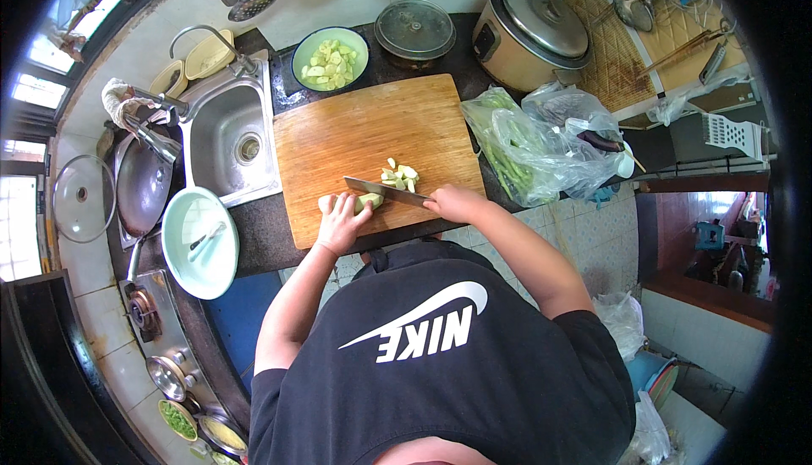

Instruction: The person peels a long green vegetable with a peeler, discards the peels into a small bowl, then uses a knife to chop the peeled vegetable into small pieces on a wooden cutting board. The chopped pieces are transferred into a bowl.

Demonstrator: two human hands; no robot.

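My right hand grips a kitchen knife, its blade pointing left over a wooden cutting board. Under the fingers of my left hand, a piece of pale green vegetable is held against the board, right beside the blade. Cut chunks of the vegetable lie in a small pile just beyond the knife. Behind the board stands an enamel bowl with more pale green chunks in it.
Left of the board is a steel sink, with a light green basin nearer me. A lidded pot and a rice cooker stand at the back. Plastic bags with green vegetables lie against the board's right side.
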